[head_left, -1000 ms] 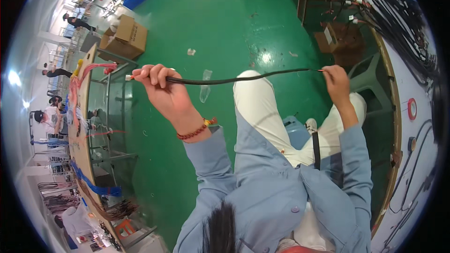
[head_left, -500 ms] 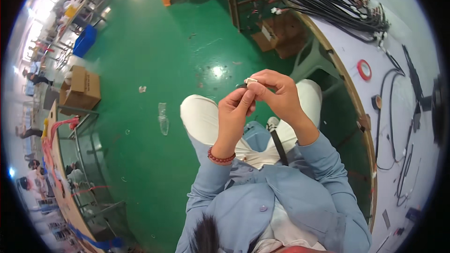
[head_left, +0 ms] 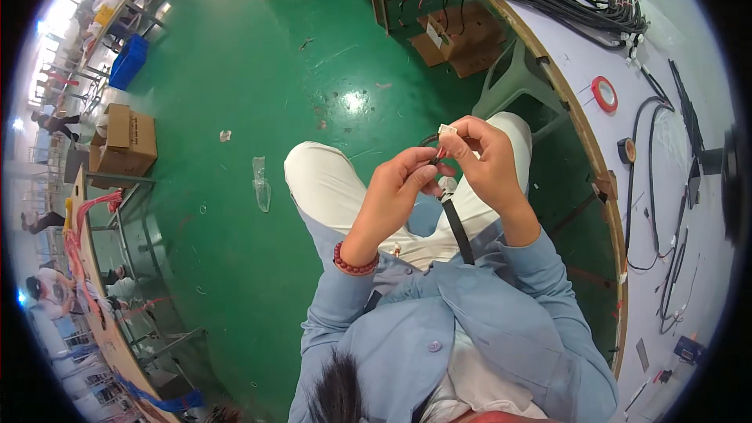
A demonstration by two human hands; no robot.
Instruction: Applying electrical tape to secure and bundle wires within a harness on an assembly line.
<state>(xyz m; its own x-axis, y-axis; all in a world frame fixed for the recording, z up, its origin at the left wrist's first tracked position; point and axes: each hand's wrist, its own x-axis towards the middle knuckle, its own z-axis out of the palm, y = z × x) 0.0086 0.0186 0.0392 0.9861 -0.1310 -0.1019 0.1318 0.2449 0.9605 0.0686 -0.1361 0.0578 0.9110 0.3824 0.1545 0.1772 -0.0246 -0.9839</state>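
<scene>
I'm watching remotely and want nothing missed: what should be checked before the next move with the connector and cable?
1. White connector held: ok, pinched at the right hand fingertips.
2. Black cable under control: ok, left hand grips it beside the connector.
3. Wire seated in the connector: cannot tell, fingers hide the joint.
4. Rest of the cable untangled: cannot tell, only a short loop shows.
5. Both hands over the lap, apart from the workbench: ok.
</scene>
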